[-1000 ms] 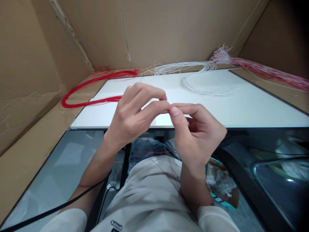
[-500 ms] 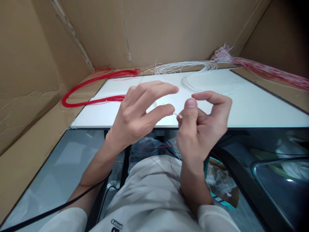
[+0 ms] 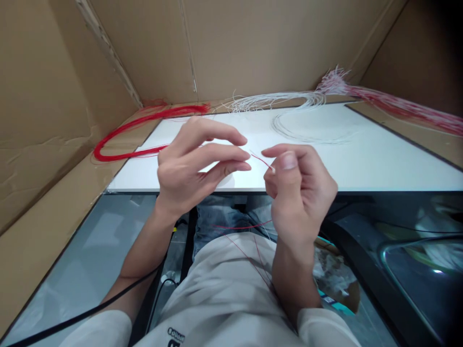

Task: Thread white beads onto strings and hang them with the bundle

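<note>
Head view shows the right hand (image 3: 300, 193) pinching a thin red wire with a white tip (image 3: 265, 164) between thumb and forefinger, its free end slanting up-left toward the left hand's (image 3: 188, 173) loosely spread fingertips just beside it, seemingly not touching.

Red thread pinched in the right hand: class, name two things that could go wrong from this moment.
The red thread is very thin and only its short tip shows beyond the right hand; it could slip from the pinch. The left hand has its fingers spread, not gripping. Loose red strands trail over the shirt and could snag or tangle.
</note>
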`<state>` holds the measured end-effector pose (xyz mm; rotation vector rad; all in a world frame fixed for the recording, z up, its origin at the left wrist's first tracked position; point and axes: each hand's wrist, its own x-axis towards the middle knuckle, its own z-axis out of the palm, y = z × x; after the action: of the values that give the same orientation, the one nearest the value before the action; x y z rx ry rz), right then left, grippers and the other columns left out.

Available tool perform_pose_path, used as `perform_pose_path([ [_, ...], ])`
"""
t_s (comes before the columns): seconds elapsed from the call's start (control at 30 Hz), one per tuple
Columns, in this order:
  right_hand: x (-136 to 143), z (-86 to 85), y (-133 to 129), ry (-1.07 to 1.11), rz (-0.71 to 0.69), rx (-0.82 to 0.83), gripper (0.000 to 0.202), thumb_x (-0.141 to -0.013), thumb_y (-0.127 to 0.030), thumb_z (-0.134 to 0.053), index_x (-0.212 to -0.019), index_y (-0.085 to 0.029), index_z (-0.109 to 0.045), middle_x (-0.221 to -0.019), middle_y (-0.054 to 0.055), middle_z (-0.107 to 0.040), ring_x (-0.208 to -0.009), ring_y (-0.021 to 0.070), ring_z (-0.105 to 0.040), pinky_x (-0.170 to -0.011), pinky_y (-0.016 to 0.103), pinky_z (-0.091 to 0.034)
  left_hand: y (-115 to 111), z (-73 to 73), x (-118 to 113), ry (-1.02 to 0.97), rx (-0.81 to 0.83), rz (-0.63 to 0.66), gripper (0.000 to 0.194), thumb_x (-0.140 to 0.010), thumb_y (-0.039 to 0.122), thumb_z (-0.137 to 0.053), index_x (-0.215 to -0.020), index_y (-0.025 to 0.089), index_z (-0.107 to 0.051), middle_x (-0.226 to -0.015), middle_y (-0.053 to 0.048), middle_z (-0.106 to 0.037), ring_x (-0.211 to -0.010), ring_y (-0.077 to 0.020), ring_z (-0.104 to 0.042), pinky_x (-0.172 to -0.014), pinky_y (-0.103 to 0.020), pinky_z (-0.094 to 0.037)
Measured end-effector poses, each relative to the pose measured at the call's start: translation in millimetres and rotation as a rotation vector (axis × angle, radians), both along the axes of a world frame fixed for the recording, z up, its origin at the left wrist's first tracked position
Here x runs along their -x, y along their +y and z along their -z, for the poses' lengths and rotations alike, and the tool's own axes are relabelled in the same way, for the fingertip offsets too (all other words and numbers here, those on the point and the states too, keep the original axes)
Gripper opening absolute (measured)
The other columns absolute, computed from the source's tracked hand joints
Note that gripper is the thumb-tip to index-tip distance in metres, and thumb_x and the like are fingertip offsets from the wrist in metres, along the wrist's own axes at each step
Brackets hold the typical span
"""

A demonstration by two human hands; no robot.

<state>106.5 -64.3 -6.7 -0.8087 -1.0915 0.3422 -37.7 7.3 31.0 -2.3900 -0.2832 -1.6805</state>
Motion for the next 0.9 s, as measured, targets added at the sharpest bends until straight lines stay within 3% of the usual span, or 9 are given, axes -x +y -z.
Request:
perform_pose_path([
  [0.2,-1.9,-2.2,-8.0,-0.102,0.039,-0.036,0.012,-0.095,-0.022,-0.074,-0.084,-0.026,-0.074,-0.066,-0.003,-0.061,-0.051,0.0118,-0.043,-0.043,0.03,-0.031,0.1,-3.9,9.0,-0.064,0.068,0.044,0.014,-0.097,0.042,-0.072,-0.095,0.028,-0.069,-0.092,0.002,-0.072,-0.083,-0.0146,-0.072,-0.073,-0.035,-0.06],
  [0.43,-0.9,-5.7,-13.4,0.027,-0.265,-0.031,0.013,-0.097,-0.022,-0.07,-0.086,-0.026,-0.075,-0.088,0.0,-0.078,-0.05,0.0101,-0.049,-0.042,0.027,-0.034,-2.0,-7.2,3.4,-0.079,0.158,0.276,0.015,-0.089,0.038,-0.08,-0.085,0.025,-0.073,-0.083,0.002,-0.074,-0.076,-0.0125,-0.07,-0.066,-0.031,-0.061],
  [0.7,-3.0,-3.6,-14.3,0.056,-0.331,-0.021,0.016,-0.092,-0.021,-0.073,-0.076,-0.026,-0.073,-0.089,0.0,-0.079,-0.065,0.0147,-0.068,-0.042,0.025,-0.041,-4.7,-4.9,-0.4,-0.018,0.219,0.325,0.013,-0.091,0.037,-0.079,-0.087,0.027,-0.074,-0.085,0.003,-0.076,-0.078,-0.0121,-0.073,-0.066,-0.03,-0.063],
  [0.9,-1.3,-4.7,-17.2,0.044,-0.299,-0.016,0.018,-0.092,-0.017,-0.071,-0.077,-0.025,-0.073,-0.092,0.0,-0.079,-0.045,0.0078,-0.049,-0.038,0.025,-0.037,-4.5,-0.3,-2.5,-0.039,0.299,0.348,0.014,-0.093,0.04,-0.077,-0.086,0.028,-0.074,-0.087,0.003,-0.077,-0.079,-0.0125,-0.074,-0.067,-0.032,-0.064],
])
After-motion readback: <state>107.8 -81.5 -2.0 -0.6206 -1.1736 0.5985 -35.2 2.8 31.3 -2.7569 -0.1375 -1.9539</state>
